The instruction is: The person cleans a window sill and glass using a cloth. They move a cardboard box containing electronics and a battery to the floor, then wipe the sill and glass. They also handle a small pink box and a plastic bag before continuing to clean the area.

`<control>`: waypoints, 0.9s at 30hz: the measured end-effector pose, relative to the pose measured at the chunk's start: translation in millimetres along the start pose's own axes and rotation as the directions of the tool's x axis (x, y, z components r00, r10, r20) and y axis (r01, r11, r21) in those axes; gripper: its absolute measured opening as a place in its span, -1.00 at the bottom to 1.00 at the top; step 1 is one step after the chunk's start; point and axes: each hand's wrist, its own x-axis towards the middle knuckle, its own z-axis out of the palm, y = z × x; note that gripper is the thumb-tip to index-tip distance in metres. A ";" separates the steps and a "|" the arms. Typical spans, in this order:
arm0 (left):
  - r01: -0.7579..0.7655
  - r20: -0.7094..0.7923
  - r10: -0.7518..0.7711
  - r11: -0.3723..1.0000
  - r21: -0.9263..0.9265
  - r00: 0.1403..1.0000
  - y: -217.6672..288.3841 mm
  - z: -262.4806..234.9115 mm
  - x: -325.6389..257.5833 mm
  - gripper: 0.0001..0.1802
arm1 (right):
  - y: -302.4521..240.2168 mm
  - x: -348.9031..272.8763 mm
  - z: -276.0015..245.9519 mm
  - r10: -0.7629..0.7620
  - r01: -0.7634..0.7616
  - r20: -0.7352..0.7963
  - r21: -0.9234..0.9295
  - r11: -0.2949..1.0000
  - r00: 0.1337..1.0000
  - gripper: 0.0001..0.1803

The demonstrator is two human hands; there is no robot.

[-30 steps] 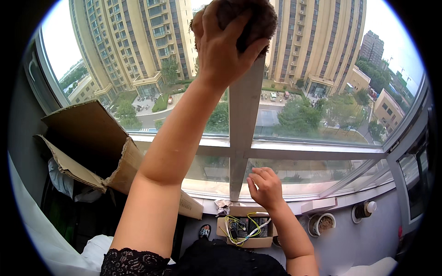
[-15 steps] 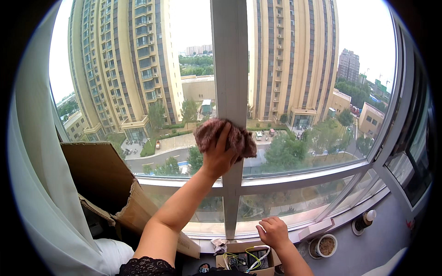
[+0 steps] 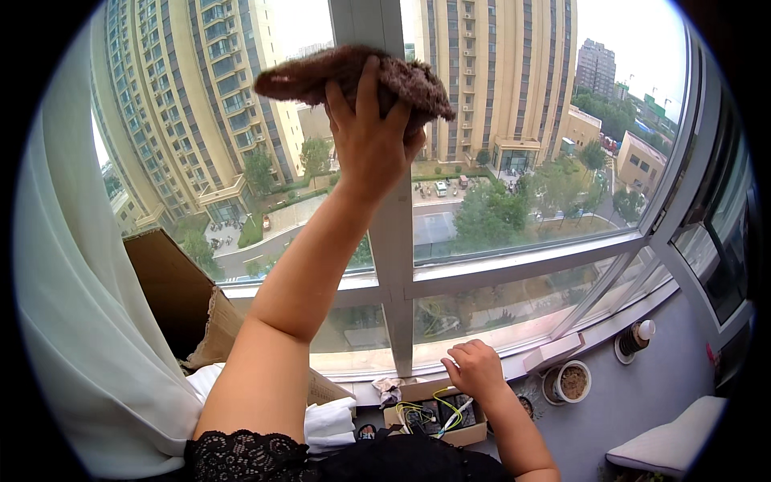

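The left hand (image 3: 365, 136) grips a brown cloth (image 3: 353, 76) with closed fingers, pressing it high against the vertical window frame (image 3: 393, 241). The right hand (image 3: 474, 369), half curled and holding nothing, rests on the window sill (image 3: 554, 349) above a small box of wires (image 3: 434, 414).

Two hands are up: the left hand (image 3: 371, 136) grips one brown cloth (image 3: 353, 76) against the single upright window bar (image 3: 385, 201), the right hand (image 3: 475, 369) rests low by the sill. On the sill (image 3: 514, 365) there's one small open box of wires (image 3: 438, 414), one round pot (image 3: 569, 382) towards its right end and one white-capped bottle (image 3: 636, 336) further right. One cardboard box (image 3: 173, 293) and one white curtain (image 3: 72, 321) stand at the left.
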 end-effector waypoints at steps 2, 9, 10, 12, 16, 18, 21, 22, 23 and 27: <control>0.056 0.122 -0.045 0.994 -0.093 0.991 18.7 -5.1 -80.2 -0.57 | 0.8 -8.0 8.4 0.002 -0.002 0.017 0.000 1.000 1.000 -0.83; 0.403 0.579 -0.134 0.839 -0.366 0.804 46.4 -48.5 -313.6 -0.58 | 4.4 -27.3 23.0 0.012 -0.015 0.088 0.027 1.000 0.996 -0.82; 0.537 0.646 -0.190 0.744 -0.397 0.740 51.6 -57.0 -330.5 -0.58 | 5.4 -31.8 25.2 0.032 -0.036 0.101 0.029 0.999 0.994 -0.82; 0.364 0.675 -0.041 0.865 -0.345 0.737 59.1 -74.2 -352.8 -0.64 | 5.4 -42.1 30.8 0.064 -0.070 0.132 0.040 0.997 0.989 -0.82; 0.263 0.778 0.074 0.918 -0.298 0.624 58.2 -127.4 -411.7 -0.80 | 3.4 -55.9 37.5 0.109 -0.123 0.203 0.060 0.991 0.973 -0.83; 0.342 0.674 -0.125 0.918 -0.200 0.728 49.7 -139.4 -392.3 -0.80 | 9.3 -64.1 39.7 0.124 -0.139 0.189 0.070 0.988 0.974 -0.83; 0.595 0.286 -0.542 0.791 -0.142 0.790 24.0 -113.7 -342.5 -0.80 | 16.0 -78.3 33.3 0.195 -0.213 0.207 0.070 0.974 0.959 -0.83; 0.557 0.230 -0.524 0.823 -0.109 0.820 9.8 -106.2 -336.9 -0.79 | 17.0 -83.1 37.9 0.207 -0.227 0.211 0.075 0.971 0.955 -0.83; 0.520 0.171 -0.503 0.850 -0.080 0.847 1.6 -98.6 -335.3 -0.78 | 17.2 -86.9 40.5 0.219 -0.239 0.213 0.073 0.968 0.952 -0.83; 0.364 0.260 -0.364 0.930 0.050 0.894 12.5 -81.0 -369.4 -0.62 | 12.2 -94.2 48.5 0.264 -0.290 0.350 0.022 0.957 0.899 -0.82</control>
